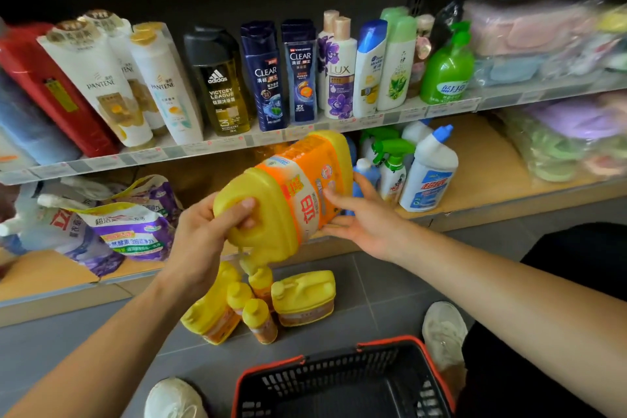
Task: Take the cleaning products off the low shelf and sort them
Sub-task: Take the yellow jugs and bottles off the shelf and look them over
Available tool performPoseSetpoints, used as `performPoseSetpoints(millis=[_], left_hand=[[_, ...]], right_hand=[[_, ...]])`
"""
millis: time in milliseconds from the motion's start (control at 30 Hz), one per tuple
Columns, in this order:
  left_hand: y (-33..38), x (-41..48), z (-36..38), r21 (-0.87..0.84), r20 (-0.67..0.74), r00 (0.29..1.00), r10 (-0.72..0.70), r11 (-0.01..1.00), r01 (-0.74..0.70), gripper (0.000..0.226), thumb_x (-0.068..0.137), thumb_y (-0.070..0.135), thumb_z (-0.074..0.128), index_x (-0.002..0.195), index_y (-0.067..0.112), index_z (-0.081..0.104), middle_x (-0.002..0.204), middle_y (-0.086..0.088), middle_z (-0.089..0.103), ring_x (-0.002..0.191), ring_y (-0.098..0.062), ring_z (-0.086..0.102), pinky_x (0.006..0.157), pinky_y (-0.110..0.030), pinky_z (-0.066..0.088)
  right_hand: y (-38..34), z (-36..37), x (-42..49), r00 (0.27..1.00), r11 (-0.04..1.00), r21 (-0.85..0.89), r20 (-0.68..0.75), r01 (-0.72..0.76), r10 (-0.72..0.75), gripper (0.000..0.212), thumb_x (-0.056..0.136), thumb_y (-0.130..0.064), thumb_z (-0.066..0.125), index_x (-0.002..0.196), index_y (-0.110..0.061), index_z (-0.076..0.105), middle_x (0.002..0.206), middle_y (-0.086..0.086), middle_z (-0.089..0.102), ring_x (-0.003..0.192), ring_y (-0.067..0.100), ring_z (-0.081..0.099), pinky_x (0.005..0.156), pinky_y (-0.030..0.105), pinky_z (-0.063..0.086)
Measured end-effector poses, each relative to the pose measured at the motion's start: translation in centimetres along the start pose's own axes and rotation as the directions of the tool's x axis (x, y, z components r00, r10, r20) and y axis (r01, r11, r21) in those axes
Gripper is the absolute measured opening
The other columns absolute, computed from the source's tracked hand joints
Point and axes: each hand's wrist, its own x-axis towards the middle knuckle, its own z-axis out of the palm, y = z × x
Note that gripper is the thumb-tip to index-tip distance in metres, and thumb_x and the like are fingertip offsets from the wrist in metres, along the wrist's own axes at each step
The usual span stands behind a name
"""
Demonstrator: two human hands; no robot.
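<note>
A big yellow jug with an orange label [291, 193] hangs tilted in front of the low shelf [481, 187], cap end down. My left hand [203, 237] grips its handle end. My right hand [356, 214] supports its side with fingers spread. Below it, several yellow bottles and jugs [258, 305] stand grouped on the grey floor. On the low shelf, white toilet-cleaner bottles with blue caps [429, 173] and green-trigger sprays [390, 163] stand at the right. Purple detergent bags [132, 224] lie at the left.
A black basket with a red rim [342, 383] sits on the floor between my white shoes. The shelf above holds shampoo and body-wash bottles [264, 78] and a green soap pump [448, 68]. Packed cloths fill the right shelves.
</note>
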Motion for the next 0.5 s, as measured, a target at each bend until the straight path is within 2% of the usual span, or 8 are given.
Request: performPoseSetpoints(millis=[67,100,167,200,267,333,400,500], left_hand=[[1.1,0.3,0.5,0.055,-0.015,0.998,0.068,0.996,-0.067,0.024,0.081,0.037,0.077,0.066,0.023,0.064,0.07,-0.001,0.063,0.077,-0.014,0.063,0.073,-0.032,0.054],[1.6,0.4,0.4,0.107,-0.022,0.995,0.098,0.99,-0.095,0.024,0.081,0.037,0.076,0.065,0.023,0.064,0.072,0.0,0.064,0.077,-0.012,0.064,0.073,-0.032,0.053],[2.5,0.8,-0.1,0.293,0.049,0.987,0.155,0.942,-0.163,0.026,0.079,0.041,0.077,0.066,0.022,0.066,0.071,0.001,0.066,0.072,-0.009,0.064,0.065,-0.025,0.051],[2.8,1.1,-0.4,0.393,0.121,0.979,0.165,0.897,-0.2,0.029,0.078,0.044,0.08,0.067,0.02,0.066,0.07,0.0,0.067,0.069,-0.009,0.063,0.061,-0.021,0.049],[3.4,1.9,-1.3,0.557,0.221,0.966,0.137,0.795,-0.24,0.029,0.077,0.044,0.084,0.07,0.021,0.069,0.069,-0.001,0.068,0.065,-0.009,0.064,0.056,-0.022,0.048],[4.1,2.8,-2.3,0.637,0.268,0.959,0.093,0.729,-0.249,0.021,0.076,0.042,0.082,0.078,0.023,0.073,0.074,0.003,0.072,0.067,-0.009,0.067,0.056,-0.023,0.05],[4.7,3.6,-3.5,0.659,0.332,0.941,0.061,0.699,-0.278,0.02,0.075,0.042,0.081,0.084,0.025,0.075,0.078,0.007,0.074,0.071,-0.008,0.068,0.058,-0.019,0.05],[5.3,4.4,-4.9,0.683,0.358,0.933,0.025,0.675,-0.28,0.021,0.076,0.041,0.081,0.089,0.025,0.076,0.084,0.008,0.074,0.077,-0.008,0.07,0.064,-0.022,0.055]], right_hand=[[0.7,0.5,-0.4,0.995,0.984,-0.152,-0.056,-0.089,0.081,0.057,0.078,-0.026,0.085,0.126,-0.028,0.056,0.131,0.008,0.067,0.108,0.031,0.07,0.088,0.047,0.058],[1.1,0.6,-0.5,0.993,0.944,-0.319,-0.102,-0.085,0.055,0.055,0.076,-0.03,0.086,0.124,-0.027,0.059,0.133,0.006,0.065,0.114,0.028,0.067,0.092,0.043,0.055],[1.3,0.9,-0.4,0.977,0.748,-0.662,-0.124,0.047,-0.172,0.068,0.075,-0.033,0.088,0.134,-0.026,0.055,0.142,0.0,0.055,0.129,0.022,0.055,0.101,0.039,0.048],[1.2,1.2,-0.3,0.956,0.635,-0.758,-0.056,0.148,-0.289,0.082,0.074,-0.033,0.089,0.144,-0.025,0.047,0.149,-0.003,0.047,0.135,0.019,0.048,0.106,0.039,0.044],[0.6,2.4,0.1,0.9,0.464,-0.806,0.183,0.367,-0.395,0.103,0.072,-0.032,0.09,0.155,-0.028,0.029,0.155,-0.006,0.035,0.14,0.014,0.038,0.112,0.036,0.038],[0.5,4.0,0.9,0.857,0.369,-0.781,0.398,0.504,-0.327,0.11,0.069,-0.033,0.092,0.157,-0.03,0.026,0.16,-0.006,0.032,0.145,0.01,0.033,0.117,0.037,0.034],[1.0,5.9,2.3,0.83,0.333,-0.76,0.517,0.558,-0.209,0.112,0.068,-0.032,0.093,0.157,-0.029,0.026,0.161,-0.006,0.034,0.147,0.009,0.032,0.12,0.037,0.033],[2.1,8.4,4.6,0.805,0.328,-0.741,0.581,0.586,-0.124,0.106,0.065,-0.03,0.094,0.152,-0.027,0.033,0.149,-0.008,0.047,0.137,0.01,0.045,0.112,0.032,0.041]])
